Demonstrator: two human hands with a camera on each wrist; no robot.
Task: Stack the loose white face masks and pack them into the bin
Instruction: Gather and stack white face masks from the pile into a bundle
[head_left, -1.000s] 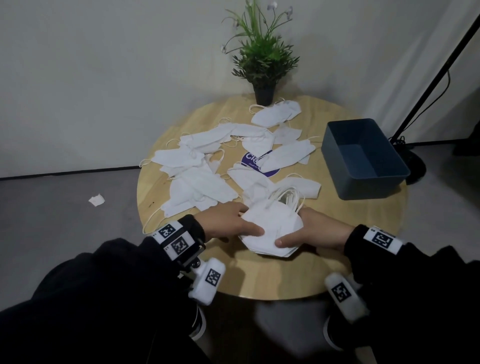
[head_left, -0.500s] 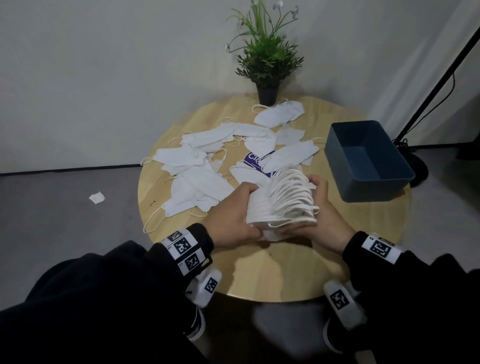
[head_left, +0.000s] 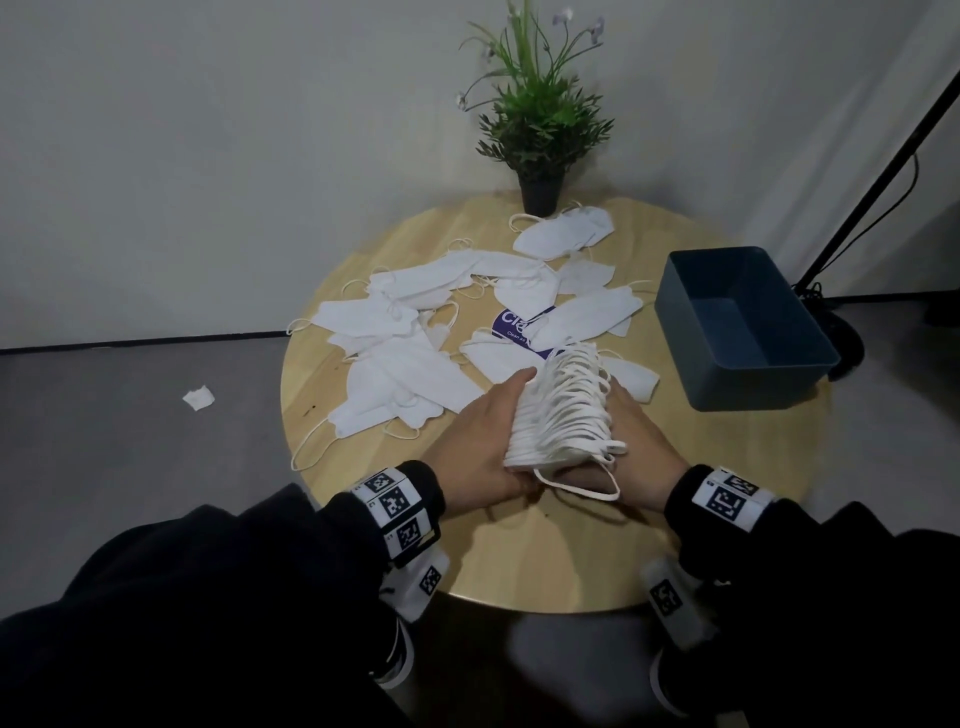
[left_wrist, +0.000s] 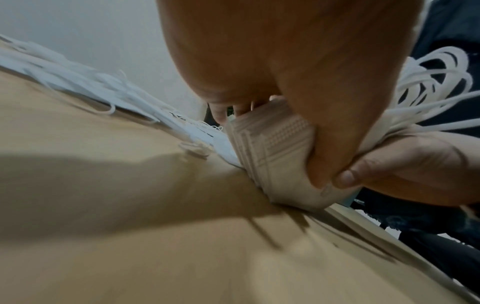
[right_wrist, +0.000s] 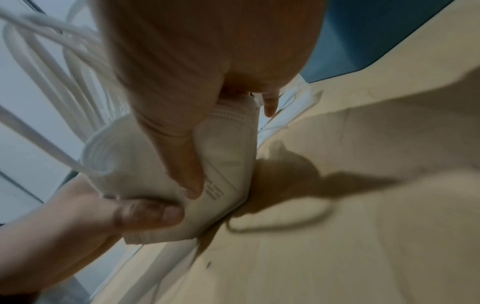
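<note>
Stack (head_left: 558, 410) now stood on edge on near surface (head_left: 545, 561), was flat; left hand (head_left: 480, 441) and right hand (head_left: 636, 441) clamp its sides. Squared, ready for bin (head_left: 748, 384), right.

left hand (head_left: 480, 441): grip closed, thumb down | right hand (head_left: 636, 441): grip closed, facing left hand

A thick stack of white face masks (head_left: 558, 415) stood on edge on the counter (head_left: 545, 551), squeezed from both sides, its ear loops fanned upward. Loose white masks (head_left: 405, 379) lay flat and overlapping across the counter's far half. The dark blue bin (head_left: 748, 374) sat upright at the right, nothing visible inside.
</note>
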